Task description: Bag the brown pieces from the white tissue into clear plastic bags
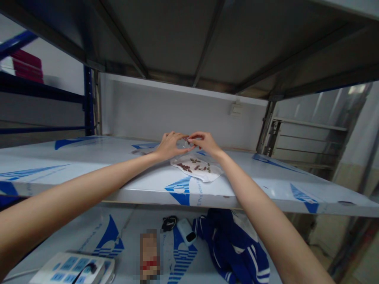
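Observation:
My left hand (pixel 171 146) reaches over the middle shelf, its thumb and fingers curved around something of clear plastic (pixel 186 144), perhaps a small bag. Beside it, my right hand (pixel 205 142) has its fingertips pinched at the plastic's opening, on a small dark brown piece (pixel 188 141). Just below both hands lies a white sheet (pixel 209 176), possibly paper or tissue. Several reddish-brown, bean-like pieces (pixel 184 167) form a row at its left, and others, some paler, are scattered over its right half. Their exact kind cannot be made out.
The film-covered shelf (pixel 118 177) has another shelf low overhead (pixel 177 43). On the lower level are a white power strip (pixel 71 268), a light-blue device (pixel 186 232), a dark small item (pixel 169 223) and blue clothing with white stripes (pixel 227 244). Metal posts (pixel 266 126) flank the shelf.

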The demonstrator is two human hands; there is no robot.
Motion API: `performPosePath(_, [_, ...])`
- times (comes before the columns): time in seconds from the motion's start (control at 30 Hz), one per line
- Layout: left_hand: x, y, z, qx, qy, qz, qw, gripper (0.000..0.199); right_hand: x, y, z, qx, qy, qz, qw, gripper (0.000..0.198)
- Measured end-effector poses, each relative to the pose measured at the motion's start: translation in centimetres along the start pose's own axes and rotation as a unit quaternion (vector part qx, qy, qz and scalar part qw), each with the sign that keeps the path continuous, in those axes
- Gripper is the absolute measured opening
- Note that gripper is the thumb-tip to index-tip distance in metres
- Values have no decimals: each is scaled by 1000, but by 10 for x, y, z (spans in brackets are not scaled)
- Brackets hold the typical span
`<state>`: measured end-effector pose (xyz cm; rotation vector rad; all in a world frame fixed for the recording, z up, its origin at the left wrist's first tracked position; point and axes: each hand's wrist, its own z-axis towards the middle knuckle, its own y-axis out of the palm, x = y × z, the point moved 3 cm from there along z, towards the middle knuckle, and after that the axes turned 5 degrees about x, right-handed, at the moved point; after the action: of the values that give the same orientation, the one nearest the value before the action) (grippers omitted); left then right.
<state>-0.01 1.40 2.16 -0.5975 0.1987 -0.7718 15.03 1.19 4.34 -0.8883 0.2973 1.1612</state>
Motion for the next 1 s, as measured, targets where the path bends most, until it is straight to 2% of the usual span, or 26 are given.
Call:
performPosePath(0.1, [-2,0,0,6,-5,-8,1000,48,0,2,1,-7,-22,2,1000,17])
performPosePath(0.17, [-3,-1,0,6,-13,-4,1000,49,3,-2,3,13,-29,11,999,24])
performPosePath(0.23, [-5,-3,0,9,-24,5,1000,49,6,-8,5,43,-19,12,999,30])
performPosePath(0.3, [-7,-6,1,21,-36,15,999,48,8,-12,5,30,3,-1,1000,31])
performPosePath(0.33, [-7,-7,1,29,-41,20,999,48,9,-12,4,-5,15,-13,1000,29])
performPosePath(0.4, [-9,-9,2,44,-46,26,998,49,9,-9,-1,-118,38,-36,992,25])
performPosePath(0.5, [-10,-11,2,55,-50,32,997,50,10,2,-13,-301,61,-57,950,24])
performPosePath(0.6, [-9,-11,2,53,-46,35,997,49,16,10,-19,-389,88,-62,915,29])
performPosePath(0.7, [-8,-11,2,49,-39,38,997,48,21,13,-18,-391,103,-70,912,30])
performPosePath(0.9, [-7,-10,1,26,-38,47,998,48,22,9,-14,-348,94,-103,927,30])
performPosePath(1.0, [-6,-10,1,15,-35,47,998,48,20,9,-15,-352,90,-117,924,30])
